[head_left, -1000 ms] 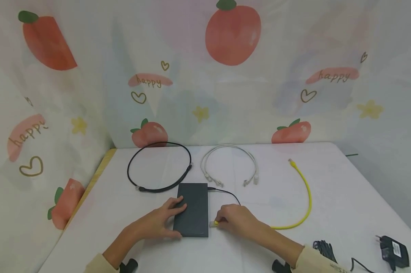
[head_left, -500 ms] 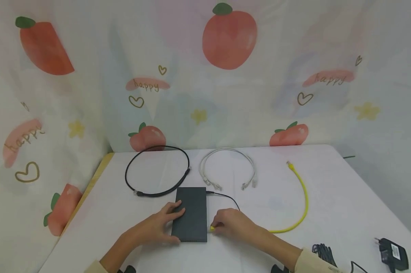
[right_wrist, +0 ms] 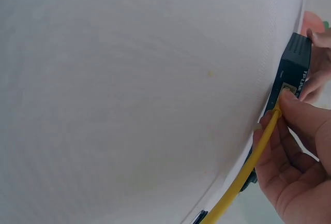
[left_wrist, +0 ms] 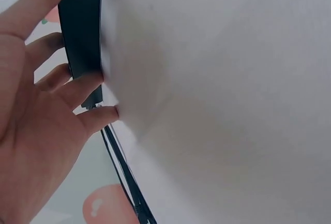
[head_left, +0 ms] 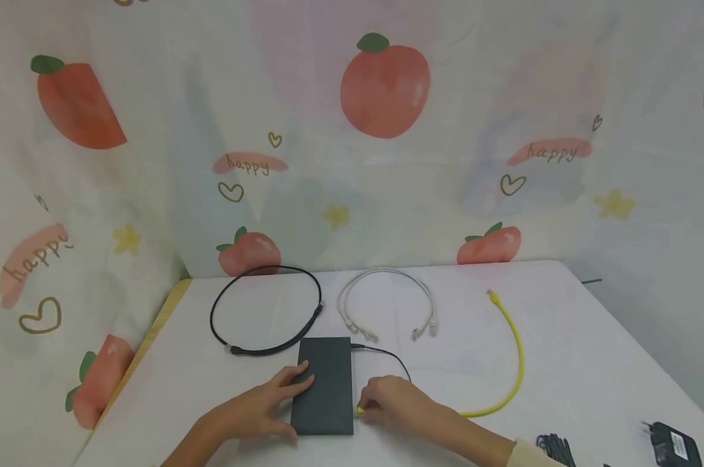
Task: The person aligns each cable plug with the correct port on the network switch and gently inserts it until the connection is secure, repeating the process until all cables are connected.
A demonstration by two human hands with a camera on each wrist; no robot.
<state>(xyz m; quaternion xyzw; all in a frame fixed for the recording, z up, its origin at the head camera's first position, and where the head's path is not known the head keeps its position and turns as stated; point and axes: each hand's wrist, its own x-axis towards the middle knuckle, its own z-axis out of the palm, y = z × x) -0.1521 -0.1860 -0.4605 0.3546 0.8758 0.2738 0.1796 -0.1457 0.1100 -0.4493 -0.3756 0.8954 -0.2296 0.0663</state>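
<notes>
A dark, flat TP-LINK network box (head_left: 324,388) lies on the table in the head view, a thin black power cord (head_left: 387,352) in its right side. My left hand (head_left: 252,410) steadies the box from the left, fingertips on its top and edge, thumb by the near corner. In the left wrist view the fingers (left_wrist: 83,90) look fairly straight along its side. With thumb and fingers, my right hand (head_left: 401,403) pinches the plug end of a yellow network cable (right_wrist: 243,175) at the box's right side. Fingers partly hide the plug, so its depth in the port is unclear.
Behind the box lie a coiled black cable (head_left: 258,352) and a coiled grey-white network cable (head_left: 352,282). The yellow cable's free plug (head_left: 492,296) points toward the back. A black power adapter (head_left: 674,443) and a bundled black cord (head_left: 556,449) lie at the near right.
My right hand has brought the yellow cable's plug leftward up to the box's side. The left hand stays on the box. The head view has tilted up slightly.
</notes>
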